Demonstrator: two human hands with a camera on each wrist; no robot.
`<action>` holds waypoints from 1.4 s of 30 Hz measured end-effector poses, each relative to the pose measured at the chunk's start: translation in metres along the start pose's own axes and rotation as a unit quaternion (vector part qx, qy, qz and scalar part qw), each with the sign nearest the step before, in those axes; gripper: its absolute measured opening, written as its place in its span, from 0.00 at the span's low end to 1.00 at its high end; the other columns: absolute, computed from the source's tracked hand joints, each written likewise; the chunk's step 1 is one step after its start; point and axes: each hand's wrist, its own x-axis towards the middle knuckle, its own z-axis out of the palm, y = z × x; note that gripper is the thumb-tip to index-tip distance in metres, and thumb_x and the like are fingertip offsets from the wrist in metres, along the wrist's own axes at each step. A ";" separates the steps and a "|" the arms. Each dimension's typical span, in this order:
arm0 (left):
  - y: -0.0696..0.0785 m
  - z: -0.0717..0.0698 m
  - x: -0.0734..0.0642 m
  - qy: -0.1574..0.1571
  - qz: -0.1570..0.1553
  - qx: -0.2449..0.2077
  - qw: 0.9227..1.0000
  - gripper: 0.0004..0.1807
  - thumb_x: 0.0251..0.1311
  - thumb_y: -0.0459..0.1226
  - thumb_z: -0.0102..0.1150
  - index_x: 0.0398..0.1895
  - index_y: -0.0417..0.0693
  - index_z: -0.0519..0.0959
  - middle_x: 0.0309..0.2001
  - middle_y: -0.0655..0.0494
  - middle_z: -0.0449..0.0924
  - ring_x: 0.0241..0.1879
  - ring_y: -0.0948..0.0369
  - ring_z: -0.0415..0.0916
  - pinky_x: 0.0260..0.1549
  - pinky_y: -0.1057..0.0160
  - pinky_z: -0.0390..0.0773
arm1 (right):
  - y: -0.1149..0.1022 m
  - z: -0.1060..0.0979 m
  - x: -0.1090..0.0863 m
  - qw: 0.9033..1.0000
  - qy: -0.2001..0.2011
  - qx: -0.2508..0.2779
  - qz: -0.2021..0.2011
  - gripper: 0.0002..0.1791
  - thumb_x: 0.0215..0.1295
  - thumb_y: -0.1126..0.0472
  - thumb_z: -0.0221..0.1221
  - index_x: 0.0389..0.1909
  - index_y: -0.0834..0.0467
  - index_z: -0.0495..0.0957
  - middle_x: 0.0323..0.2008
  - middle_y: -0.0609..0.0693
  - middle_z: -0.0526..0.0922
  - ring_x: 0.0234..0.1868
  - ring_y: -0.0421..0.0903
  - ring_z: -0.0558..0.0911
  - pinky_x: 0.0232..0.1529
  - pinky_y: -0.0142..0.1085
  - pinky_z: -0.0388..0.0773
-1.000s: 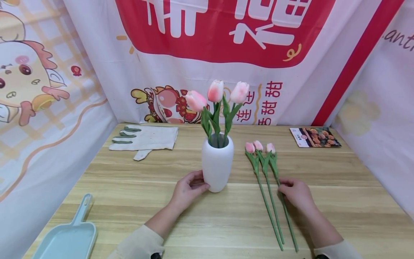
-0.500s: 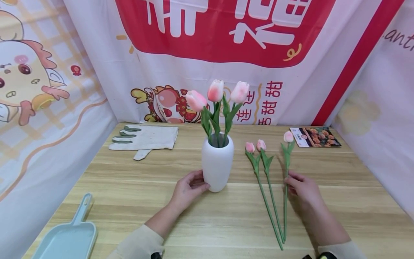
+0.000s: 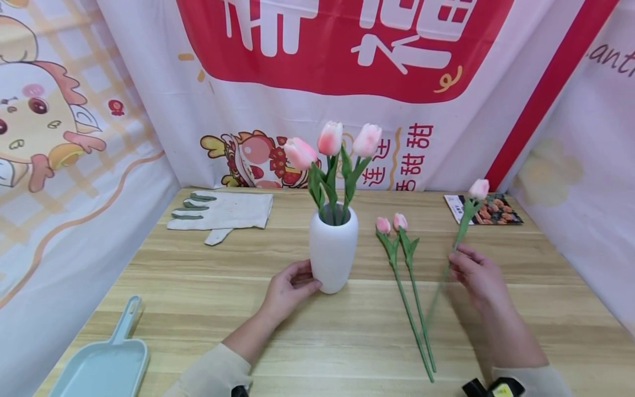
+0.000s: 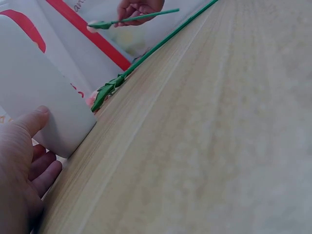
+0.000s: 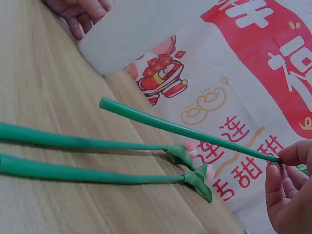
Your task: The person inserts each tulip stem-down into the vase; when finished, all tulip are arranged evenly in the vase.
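Note:
A white vase (image 3: pixel 333 256) stands upright on the wooden table with three pink tulips (image 3: pixel 331 139) in it. My left hand (image 3: pixel 290 292) holds the vase low on its left side, thumb in front and fingers behind. To the right, my right hand (image 3: pixel 481 278) pinches a single tulip (image 3: pixel 466 220) by its green stem, the bloom tilted up and away. The stem's cut end (image 5: pixel 105 104) points toward the vase in the right wrist view, clear of the table. Between vase and right hand, two more tulips (image 3: pixel 409 248) lie side by side on the tabletop.
A pair of white-and-green gloves (image 3: pixel 233 210) lies at the back left. A light blue dustpan (image 3: pixel 106 364) sits at the front left. Behind the held bloom is a flower-picture packet (image 3: pixel 501 212). Printed cloth (image 3: pixel 258 110) hangs around the table's back and sides.
My right hand has lifted the rightmost tulip off the table, moving it right and away from the other two, and its stem has tilted. The left hand and vase have stayed put.

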 end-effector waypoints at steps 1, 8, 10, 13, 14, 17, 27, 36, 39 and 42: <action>0.000 0.000 0.000 -0.001 0.000 0.000 1.000 0.26 0.54 0.29 0.70 0.57 0.37 0.76 0.51 0.39 0.82 0.52 0.47 0.81 0.50 0.65 0.84 | -0.001 0.002 0.000 1.000 0.001 0.012 -0.006 0.14 0.68 0.66 0.59 0.30 0.42 0.80 0.25 0.37 0.83 0.27 0.32 0.79 0.32 0.23 0.81; -0.001 0.000 0.000 -0.002 0.006 0.002 1.000 0.25 0.54 0.30 0.70 0.57 0.37 0.76 0.51 0.38 0.82 0.52 0.47 0.81 0.50 0.65 0.84 | -0.005 0.018 0.000 0.995 0.039 0.084 -0.043 0.11 0.63 0.69 0.63 0.36 0.49 0.78 0.25 0.42 0.86 0.27 0.35 0.84 0.33 0.25 0.85; -0.001 0.000 0.000 -0.002 0.007 0.002 1.000 0.25 0.54 0.30 0.70 0.57 0.36 0.77 0.51 0.39 0.82 0.52 0.48 0.81 0.51 0.65 0.84 | -0.005 0.024 0.000 0.991 0.052 0.109 -0.054 0.11 0.62 0.71 0.63 0.37 0.51 0.76 0.25 0.43 0.86 0.27 0.36 0.85 0.31 0.26 0.85; -0.001 0.001 0.000 -0.003 0.007 -0.001 1.000 0.25 0.54 0.30 0.70 0.57 0.36 0.77 0.51 0.39 0.82 0.52 0.48 0.81 0.51 0.65 0.84 | -0.007 0.033 0.000 0.985 0.072 0.141 -0.071 0.11 0.63 0.72 0.62 0.38 0.55 0.73 0.24 0.45 0.86 0.26 0.37 0.86 0.29 0.26 0.85; -0.001 0.001 0.000 -0.003 0.005 -0.001 1.000 0.25 0.54 0.30 0.70 0.57 0.37 0.77 0.51 0.39 0.82 0.52 0.48 0.81 0.50 0.65 0.84 | -0.009 0.035 0.000 0.983 0.078 0.152 -0.074 0.11 0.63 0.71 0.62 0.39 0.55 0.71 0.24 0.45 0.86 0.26 0.37 0.86 0.29 0.26 0.85; -0.001 0.001 0.000 -0.004 0.001 -0.002 1.000 0.25 0.54 0.30 0.70 0.57 0.37 0.77 0.51 0.39 0.82 0.52 0.48 0.81 0.50 0.65 0.84 | -0.014 0.041 -0.001 0.975 0.091 0.187 -0.079 0.15 0.62 0.71 0.63 0.42 0.56 0.67 0.24 0.47 0.87 0.26 0.38 0.86 0.29 0.27 0.85; -0.001 0.001 0.001 -0.005 0.000 -0.007 1.000 0.25 0.54 0.29 0.70 0.57 0.36 0.76 0.51 0.38 0.82 0.52 0.47 0.81 0.50 0.66 0.84 | -0.045 0.056 -0.011 0.946 0.125 0.284 -0.095 0.19 0.57 0.70 0.68 0.42 0.56 0.69 0.29 0.49 0.83 0.25 0.42 0.85 0.27 0.30 0.86; -0.001 0.000 0.000 -0.003 -0.004 -0.005 1.000 0.25 0.54 0.30 0.70 0.57 0.38 0.77 0.51 0.39 0.82 0.52 0.48 0.81 0.50 0.65 0.84 | -0.070 0.066 -0.025 0.924 0.105 0.342 -0.137 0.16 0.56 0.71 0.68 0.38 0.59 0.70 0.29 0.53 0.86 0.24 0.44 0.85 0.24 0.31 0.85; -0.001 0.000 0.000 -0.002 -0.005 -0.004 1.000 0.25 0.54 0.30 0.70 0.57 0.38 0.77 0.51 0.39 0.82 0.52 0.48 0.81 0.50 0.65 0.84 | -0.076 0.072 -0.030 0.917 0.088 0.357 -0.152 0.15 0.56 0.72 0.67 0.39 0.60 0.71 0.29 0.54 0.85 0.24 0.45 0.86 0.25 0.31 0.86; -0.001 0.000 0.000 -0.001 -0.003 -0.003 1.000 0.25 0.54 0.30 0.70 0.57 0.38 0.77 0.51 0.39 0.82 0.52 0.48 0.81 0.50 0.65 0.84 | -0.079 0.080 -0.034 0.916 0.081 0.358 -0.160 0.15 0.56 0.72 0.68 0.38 0.60 0.71 0.30 0.55 0.85 0.25 0.45 0.86 0.25 0.31 0.86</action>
